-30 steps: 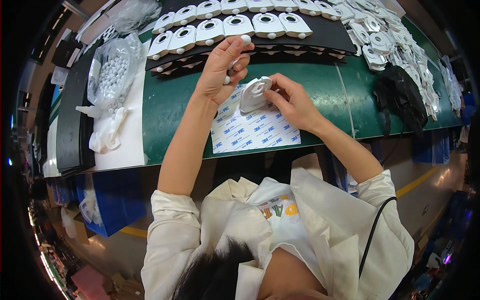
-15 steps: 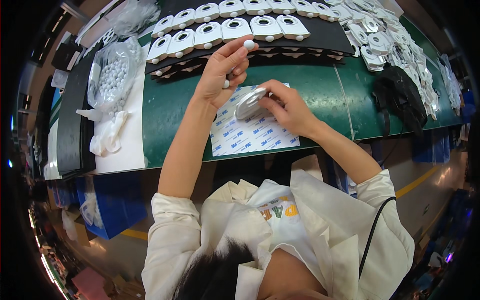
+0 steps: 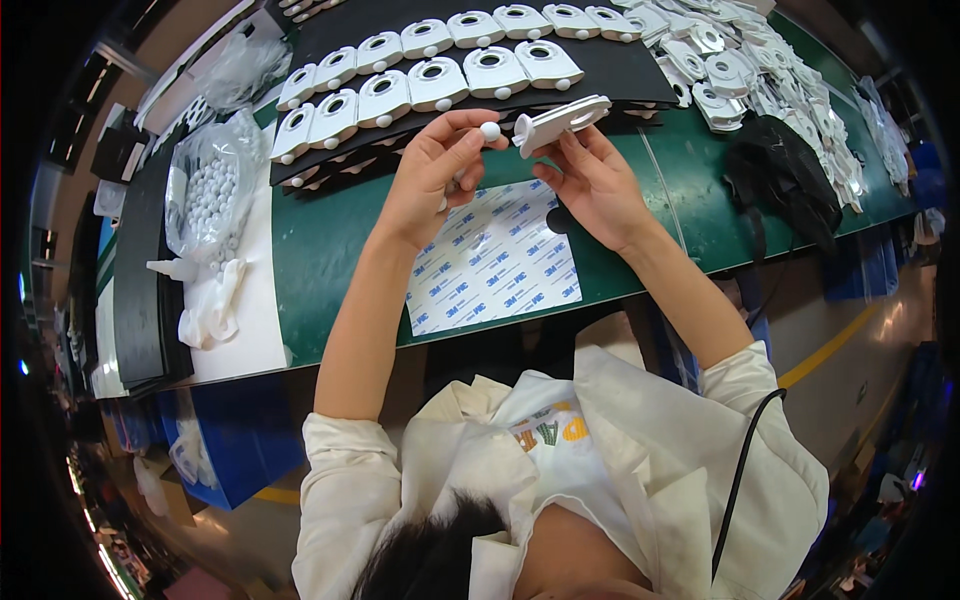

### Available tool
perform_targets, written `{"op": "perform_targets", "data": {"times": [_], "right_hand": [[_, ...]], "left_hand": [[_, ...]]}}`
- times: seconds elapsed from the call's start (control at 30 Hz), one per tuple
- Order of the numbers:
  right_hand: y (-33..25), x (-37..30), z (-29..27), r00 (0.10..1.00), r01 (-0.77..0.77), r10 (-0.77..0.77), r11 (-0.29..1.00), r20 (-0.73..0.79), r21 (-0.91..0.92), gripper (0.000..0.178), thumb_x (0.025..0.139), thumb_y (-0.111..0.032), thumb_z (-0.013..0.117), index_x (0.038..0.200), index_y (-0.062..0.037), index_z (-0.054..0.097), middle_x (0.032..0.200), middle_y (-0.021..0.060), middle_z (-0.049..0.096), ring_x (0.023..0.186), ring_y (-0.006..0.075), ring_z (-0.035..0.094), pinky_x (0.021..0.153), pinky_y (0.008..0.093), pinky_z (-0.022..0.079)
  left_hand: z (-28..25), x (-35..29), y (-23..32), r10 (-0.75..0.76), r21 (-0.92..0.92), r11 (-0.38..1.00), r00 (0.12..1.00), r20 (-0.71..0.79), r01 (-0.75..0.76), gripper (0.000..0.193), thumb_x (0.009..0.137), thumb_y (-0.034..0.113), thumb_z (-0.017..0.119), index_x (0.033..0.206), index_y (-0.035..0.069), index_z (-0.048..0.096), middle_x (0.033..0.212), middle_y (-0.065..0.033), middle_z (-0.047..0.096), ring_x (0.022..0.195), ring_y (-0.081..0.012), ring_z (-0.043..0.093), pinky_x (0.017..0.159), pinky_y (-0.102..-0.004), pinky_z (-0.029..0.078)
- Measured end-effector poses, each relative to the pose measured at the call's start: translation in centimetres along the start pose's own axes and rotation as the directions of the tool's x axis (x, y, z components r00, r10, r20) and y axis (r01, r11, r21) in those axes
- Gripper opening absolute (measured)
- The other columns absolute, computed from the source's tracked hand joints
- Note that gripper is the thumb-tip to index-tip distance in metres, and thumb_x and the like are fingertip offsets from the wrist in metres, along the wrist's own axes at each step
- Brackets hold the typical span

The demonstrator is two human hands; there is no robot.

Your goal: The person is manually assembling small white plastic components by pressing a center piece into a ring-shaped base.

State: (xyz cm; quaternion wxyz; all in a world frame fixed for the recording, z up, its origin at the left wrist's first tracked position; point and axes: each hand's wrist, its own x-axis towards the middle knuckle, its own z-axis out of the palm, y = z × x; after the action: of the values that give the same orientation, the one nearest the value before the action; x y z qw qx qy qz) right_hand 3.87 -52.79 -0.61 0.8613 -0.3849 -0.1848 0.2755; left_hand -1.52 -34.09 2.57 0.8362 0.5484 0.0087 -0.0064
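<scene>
A small white ball (image 3: pixel 490 131) is pinched between the thumb and forefinger of my left hand (image 3: pixel 432 178). More white balls show partly under its curled fingers. My right hand (image 3: pixel 605 190) grips a flat white plastic housing (image 3: pixel 562 123), raised and tilted, its narrow end toward the ball. A small gap separates the two. Beneath my hands a white backing sheet with blue print (image 3: pixel 495 265) lies on the green table (image 3: pixel 330 250). A dark round piece (image 3: pixel 562 220) is at the sheet's right edge.
Rows of white housings (image 3: pixel 433 83) with balls at their near ends stand on stacked black boards at the back. A clear bag of white balls (image 3: pixel 208 200), a small white bottle (image 3: pixel 172 269) and a white glove (image 3: pixel 215 310) lie left. Loose housings (image 3: pixel 725 75) and a black bag (image 3: pixel 785 180) lie right.
My right hand has lifted the housing off the sheet, up and to the right, and turned it toward the ball. My left hand keeps its ball and has moved slightly lower in view.
</scene>
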Motion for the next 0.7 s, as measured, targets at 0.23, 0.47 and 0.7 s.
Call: {"op": "perform_targets", "data": {"times": [0.23, 0.47, 0.7], "right_hand": [[-0.02, 0.03, 0.18, 1.000, 0.011, -0.011, 1.000, -0.003, 0.009, 0.024, 0.093, -0.017, 0.045, 0.116, -0.0088, 0.046, 0.111, 0.0054, 0.052, 0.103, 0.0149, 0.051, 0.086, 0.0301, 0.044], [-0.13, -0.06, 0.21, 0.999, 0.026, -0.027, 0.999, -0.035, -0.028, 0.024, 0.093, -0.016, 0.045, 0.115, -0.0080, 0.046, 0.110, 0.0057, 0.053, 0.102, 0.0149, 0.052, 0.085, 0.0300, 0.044], [-0.05, -0.05, 0.29, 0.998, 0.043, -0.045, 0.998, -0.035, -0.044, 0.023, 0.093, -0.016, 0.045, 0.114, -0.0079, 0.047, 0.108, 0.0056, 0.054, 0.101, 0.0144, 0.052, 0.084, 0.0294, 0.044]], "left_hand": [[-0.79, 0.03, -0.73, -0.084, 0.065, 0.994, 0.995, -0.054, 0.088, 0.022, 0.081, 0.024, 0.065, 0.095, 0.007, 0.062, 0.070, 0.0039, 0.054, 0.053, -0.0017, 0.039, 0.043, -0.0159, 0.027], [-0.37, -0.05, -0.49, -0.051, 0.120, 0.991, 0.998, -0.033, 0.055, 0.023, 0.075, 0.017, 0.071, 0.095, 0.007, 0.064, 0.070, 0.0052, 0.056, 0.054, -0.0008, 0.039, 0.043, -0.0153, 0.026], [-0.66, 0.17, -0.74, -0.068, 0.132, 0.989, 0.997, -0.039, 0.072, 0.024, 0.077, 0.016, 0.069, 0.097, 0.006, 0.062, 0.072, 0.0036, 0.059, 0.054, -0.0008, 0.041, 0.042, -0.0151, 0.027]]}}
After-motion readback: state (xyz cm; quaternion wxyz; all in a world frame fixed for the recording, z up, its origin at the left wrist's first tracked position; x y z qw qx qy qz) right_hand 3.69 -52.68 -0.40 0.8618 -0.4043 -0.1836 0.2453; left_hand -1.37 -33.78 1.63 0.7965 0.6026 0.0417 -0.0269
